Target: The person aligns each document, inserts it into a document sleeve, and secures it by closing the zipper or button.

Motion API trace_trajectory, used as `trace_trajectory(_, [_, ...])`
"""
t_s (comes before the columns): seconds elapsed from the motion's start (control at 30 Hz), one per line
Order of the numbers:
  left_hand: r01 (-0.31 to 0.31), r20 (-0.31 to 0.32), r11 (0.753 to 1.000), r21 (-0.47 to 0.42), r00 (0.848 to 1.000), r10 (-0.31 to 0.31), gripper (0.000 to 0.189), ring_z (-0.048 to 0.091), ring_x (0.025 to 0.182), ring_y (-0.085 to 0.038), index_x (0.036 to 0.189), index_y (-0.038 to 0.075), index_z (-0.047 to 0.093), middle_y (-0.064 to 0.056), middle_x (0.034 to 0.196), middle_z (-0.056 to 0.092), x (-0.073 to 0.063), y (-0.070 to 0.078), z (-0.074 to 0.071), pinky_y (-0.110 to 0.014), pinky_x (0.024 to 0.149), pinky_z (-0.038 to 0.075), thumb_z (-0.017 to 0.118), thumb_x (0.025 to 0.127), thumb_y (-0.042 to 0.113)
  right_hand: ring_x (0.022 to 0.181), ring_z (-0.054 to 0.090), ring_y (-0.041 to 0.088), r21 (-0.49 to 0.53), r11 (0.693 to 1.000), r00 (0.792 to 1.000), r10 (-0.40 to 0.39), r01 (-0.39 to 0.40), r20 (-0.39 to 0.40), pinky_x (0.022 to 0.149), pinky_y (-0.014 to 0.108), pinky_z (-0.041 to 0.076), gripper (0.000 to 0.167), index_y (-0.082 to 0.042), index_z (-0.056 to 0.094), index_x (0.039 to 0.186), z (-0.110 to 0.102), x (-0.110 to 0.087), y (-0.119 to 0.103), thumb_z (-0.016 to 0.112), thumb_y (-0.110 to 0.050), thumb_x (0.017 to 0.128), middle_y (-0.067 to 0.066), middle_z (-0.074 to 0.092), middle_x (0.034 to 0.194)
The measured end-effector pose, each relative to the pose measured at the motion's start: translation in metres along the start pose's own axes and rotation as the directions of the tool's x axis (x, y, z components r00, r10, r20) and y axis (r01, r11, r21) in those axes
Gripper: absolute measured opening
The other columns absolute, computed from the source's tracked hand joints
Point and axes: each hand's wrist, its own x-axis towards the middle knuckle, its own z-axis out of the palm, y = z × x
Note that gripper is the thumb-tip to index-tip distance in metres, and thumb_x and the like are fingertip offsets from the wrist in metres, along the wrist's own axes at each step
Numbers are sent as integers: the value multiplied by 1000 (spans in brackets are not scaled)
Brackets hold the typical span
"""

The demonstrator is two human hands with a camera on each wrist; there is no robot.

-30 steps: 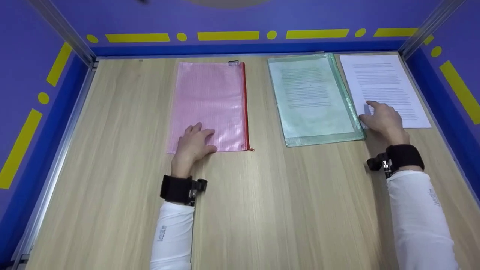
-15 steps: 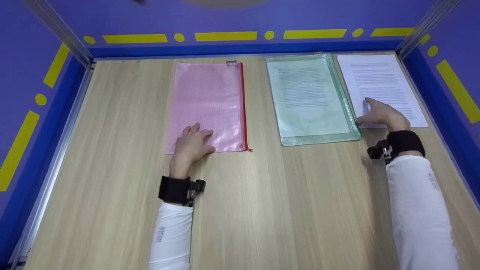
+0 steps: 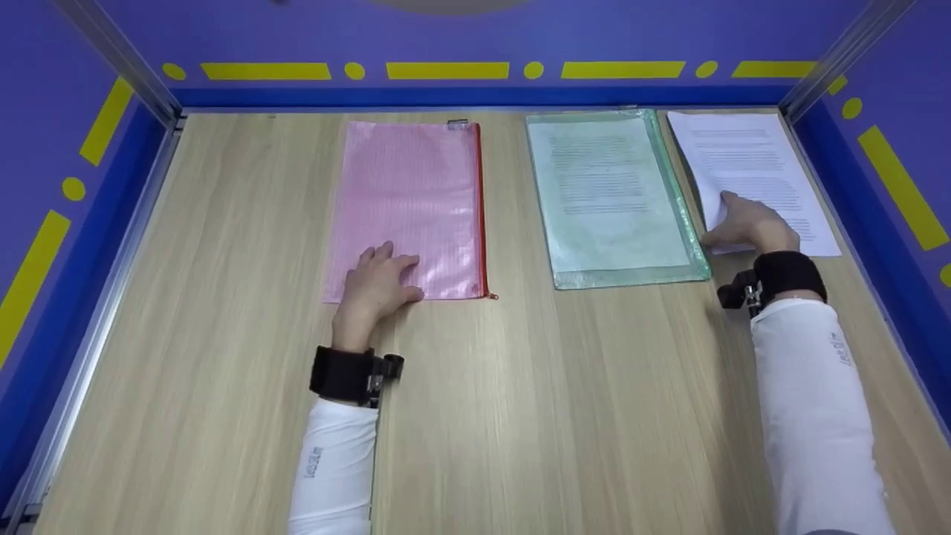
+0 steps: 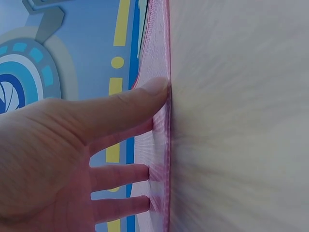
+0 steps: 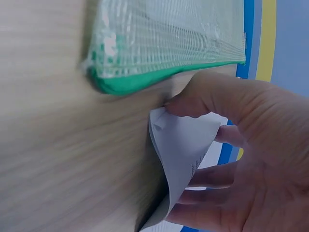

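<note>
In the head view a pink zip pouch (image 3: 409, 193) with a red zipper down its right side lies flat on the table. My left hand (image 3: 374, 286) rests on its lower left part, fingers spread; in the left wrist view the thumb (image 4: 149, 92) touches the pouch's near edge. At the right, a stack of printed paper (image 3: 750, 163) is bent up along its left side. My right hand (image 3: 754, 223) pinches its near left corner, with the thumb (image 5: 186, 101) at the corner and the fingers across the curled sheets (image 5: 181, 140).
A green zip pouch (image 3: 617, 245) with printed paper inside lies close to the left of the paper stack. Purple-blue panels (image 3: 446, 37) wall the wooden table (image 3: 520, 409) at the back and both sides.
The right hand has closed on the paper's near left corner, and the sheets, flat before, now bulge up along the left side. The left hand stays on the pink pouch.
</note>
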Motion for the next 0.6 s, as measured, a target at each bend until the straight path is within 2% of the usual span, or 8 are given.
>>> trace_trajectory(0.13, [-4, 6, 1000, 5, 1000, 4, 64, 20, 150, -48, 146, 19, 49, -21, 163, 24, 0, 0, -1, -71, 112, 27, 71, 88, 36, 106, 46, 49, -34, 999, 999, 24, -25, -44, 89, 61, 44, 93, 8, 11, 152, 1, -1, 1, 63, -25, 83, 42, 43, 130])
trace_trajectory(0.27, [-5, 10, 1000, 3, 1000, 5, 65, 20, 150, -47, 147, 20, 49, -21, 163, 23, 0, 0, -2, -70, 113, 27, 71, 88, 36, 95, 50, 49, -66, 997, 993, 38, -45, -111, 78, 57, 46, 85, 10, 18, 147, 2, -1, 3, 61, -22, 82, 44, 48, 118])
trace_trajectory(0.47, [0, 8, 1000, 5, 1000, 0, 65, 20, 150, -47, 146, 20, 49, -20, 164, 23, -1, -1, -2, -70, 113, 28, 72, 88, 36, 82, 54, 46, -100, 992, 976, 54, -76, -210, 68, 53, 46, 56, 14, 39, 123, 8, 6, 2, 58, -20, 82, 43, 54, 105])
trace_trajectory(0.6, [-4, 4, 1000, 8, 1000, 4, 65, 21, 150, -47, 146, 20, 50, -21, 163, 25, -2, -1, -2, -71, 112, 29, 72, 87, 36, 79, 55, 45, -106, 990, 965, 67, -97, -253, 65, 52, 47, 48, 15, 44, 113, 11, 11, 1, 55, -20, 82, 44, 56, 101])
